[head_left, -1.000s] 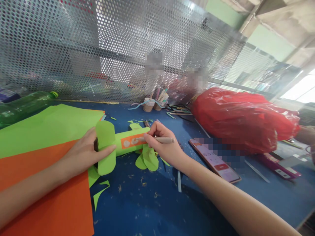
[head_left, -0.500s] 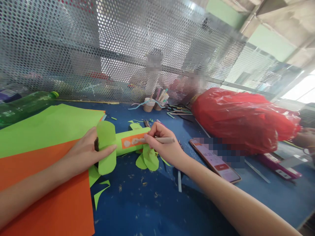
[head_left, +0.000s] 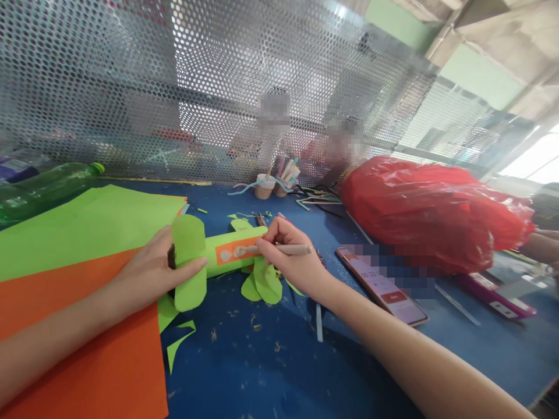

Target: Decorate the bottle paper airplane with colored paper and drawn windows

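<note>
While the green paper tube [head_left: 211, 254] is being steadied just above or on the blue tabletop [head_left: 262, 372] (can't tell which), its left end is being gripped by the left hand [head_left: 152, 262]. Thumb is being laid across the rounded green piece [head_left: 190, 237] at that end; remaining fingers are being mostly hidden behind it. A pale pen-shaped tool [head_left: 292, 249] is being pinched in the closed right hand [head_left: 290, 247], near the tube's right end. Its tip is being directed left, at the pale blobs [head_left: 226, 256] on the orange strip [head_left: 233, 246] along the tube; contact can't be confirmed. Petal-shaped green pieces [head_left: 268, 282] are being seen below the right end, partly overlapped by the right hand.

Left forearm is being held over the orange sheet [head_left: 109, 361], which is being overlapped with the green sheet [head_left: 100, 215]. A green scrap [head_left: 175, 347] is being seen just beside the orange sheet. Right of the right hand, a phone [head_left: 384, 285] is being lit, screen partly blurred. Behind it, table space is being taken up by a red plastic bag [head_left: 437, 209]. At far left, a green bottle [head_left: 48, 186] is being shown on its side.
</note>
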The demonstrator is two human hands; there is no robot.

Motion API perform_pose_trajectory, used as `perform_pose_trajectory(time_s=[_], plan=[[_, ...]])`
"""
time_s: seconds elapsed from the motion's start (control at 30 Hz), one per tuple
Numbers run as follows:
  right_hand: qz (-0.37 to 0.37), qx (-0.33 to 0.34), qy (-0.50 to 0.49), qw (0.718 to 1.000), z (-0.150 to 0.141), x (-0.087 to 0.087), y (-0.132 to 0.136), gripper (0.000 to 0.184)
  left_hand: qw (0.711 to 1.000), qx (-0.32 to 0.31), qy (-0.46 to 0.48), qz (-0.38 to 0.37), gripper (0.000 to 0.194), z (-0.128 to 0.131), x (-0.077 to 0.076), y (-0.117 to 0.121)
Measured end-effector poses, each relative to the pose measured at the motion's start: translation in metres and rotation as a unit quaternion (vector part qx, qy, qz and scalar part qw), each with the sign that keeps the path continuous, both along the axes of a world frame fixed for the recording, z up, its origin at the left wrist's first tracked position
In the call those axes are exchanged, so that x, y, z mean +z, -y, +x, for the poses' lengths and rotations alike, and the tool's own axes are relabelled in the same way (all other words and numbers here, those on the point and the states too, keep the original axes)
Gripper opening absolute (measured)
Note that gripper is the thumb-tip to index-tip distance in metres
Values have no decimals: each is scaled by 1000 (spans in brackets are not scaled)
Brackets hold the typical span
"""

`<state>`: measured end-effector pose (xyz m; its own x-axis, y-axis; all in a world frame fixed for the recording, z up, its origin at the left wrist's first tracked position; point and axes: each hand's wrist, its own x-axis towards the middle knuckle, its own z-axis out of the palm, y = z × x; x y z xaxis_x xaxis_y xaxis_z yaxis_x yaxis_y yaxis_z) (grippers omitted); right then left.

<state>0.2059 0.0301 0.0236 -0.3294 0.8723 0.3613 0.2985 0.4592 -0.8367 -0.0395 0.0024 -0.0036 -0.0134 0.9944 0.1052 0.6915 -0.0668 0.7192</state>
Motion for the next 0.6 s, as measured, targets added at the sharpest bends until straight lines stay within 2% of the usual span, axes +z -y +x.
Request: perform_pose_trajectory(time_s=[0.6], plan=[[-1,15,-7,1000,0,0,2,24,1000,-8,21,-19,74,0,1,1]])
